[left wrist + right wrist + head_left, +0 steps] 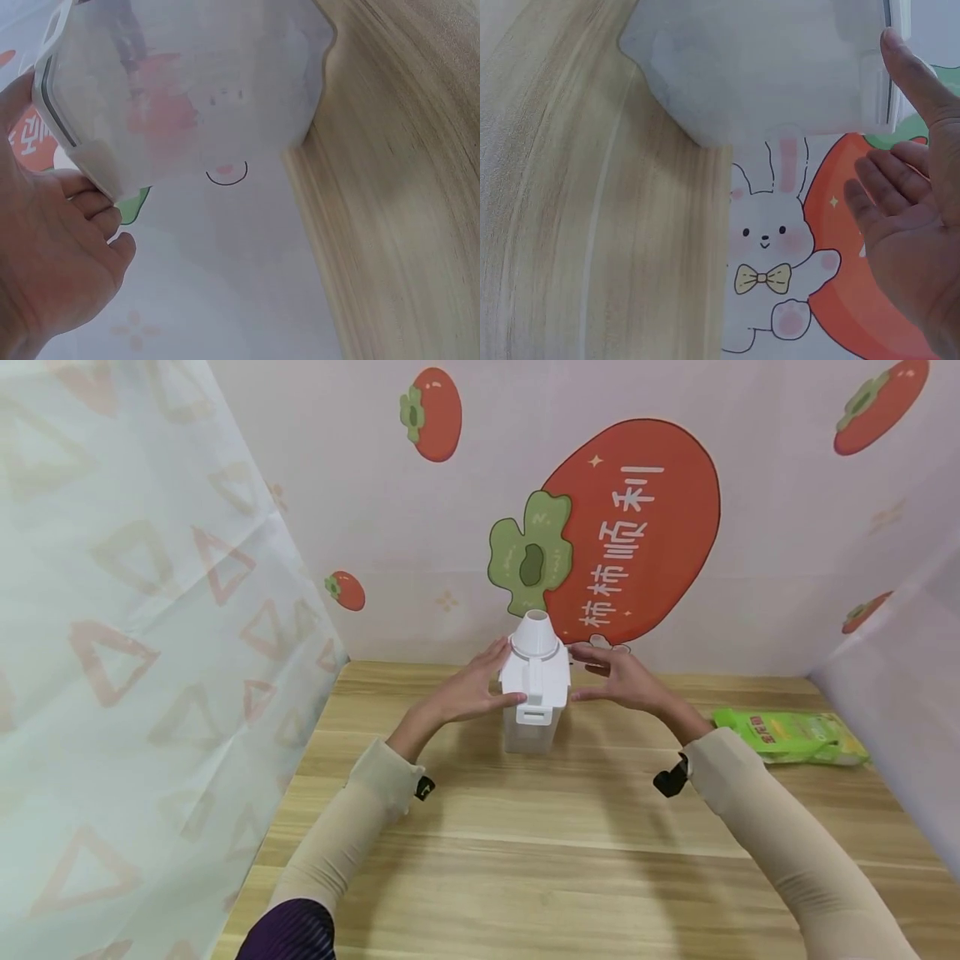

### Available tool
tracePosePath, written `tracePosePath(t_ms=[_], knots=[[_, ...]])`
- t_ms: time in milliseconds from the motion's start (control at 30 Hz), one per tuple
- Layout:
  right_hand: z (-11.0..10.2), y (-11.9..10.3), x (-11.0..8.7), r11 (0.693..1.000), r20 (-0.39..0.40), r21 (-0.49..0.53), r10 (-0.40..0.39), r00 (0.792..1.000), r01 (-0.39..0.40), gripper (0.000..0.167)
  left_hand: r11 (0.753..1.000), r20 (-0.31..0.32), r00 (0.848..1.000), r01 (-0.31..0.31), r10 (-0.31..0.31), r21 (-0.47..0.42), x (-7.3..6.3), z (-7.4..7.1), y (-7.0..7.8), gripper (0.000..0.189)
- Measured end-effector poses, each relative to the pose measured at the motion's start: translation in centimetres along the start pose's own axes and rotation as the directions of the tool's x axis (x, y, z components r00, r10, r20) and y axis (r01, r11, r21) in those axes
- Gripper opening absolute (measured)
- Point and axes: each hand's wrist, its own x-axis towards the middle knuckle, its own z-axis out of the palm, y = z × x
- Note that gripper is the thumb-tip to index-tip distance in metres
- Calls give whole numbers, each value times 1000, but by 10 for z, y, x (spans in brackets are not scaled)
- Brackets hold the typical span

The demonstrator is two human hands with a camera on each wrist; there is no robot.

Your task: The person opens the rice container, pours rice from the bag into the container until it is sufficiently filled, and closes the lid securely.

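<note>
Container stands upright; left hand, nearer, touches its lid, fingers relaxed; right hand just right, apart, fingers loose, empty.

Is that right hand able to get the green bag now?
Probably yes: the right hand looks empty, and the bag lies near its sleeve with nothing seen blocking it; the hand must likely draw back.

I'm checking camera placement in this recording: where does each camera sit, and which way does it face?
Head: worn on the head, facing forward and down at the white-lidded container; left hand, right hand and sleeves show.
Left wrist: on that wrist, facing the container's side; left hand shows.
Right wrist: likewise, facing its opposite side; right hand shows.
Shared by wrist views: container, table.
</note>
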Motion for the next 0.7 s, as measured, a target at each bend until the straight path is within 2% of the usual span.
tracePosePath(t_ms=[233,500,700], knots=[[5,6,4,997,22,82,2,1000,-3,86,1000,-9,1000,27,-27,7,0,2,5,106],[8,12,9,977,17,199,73,997,-75,86,999,-33,998,49,-49,15,-1,4,8,107],[11,16,11,972,0,214,98,995,-95,86,999,-42,998,49,-48,18,-1,6,9,107]])
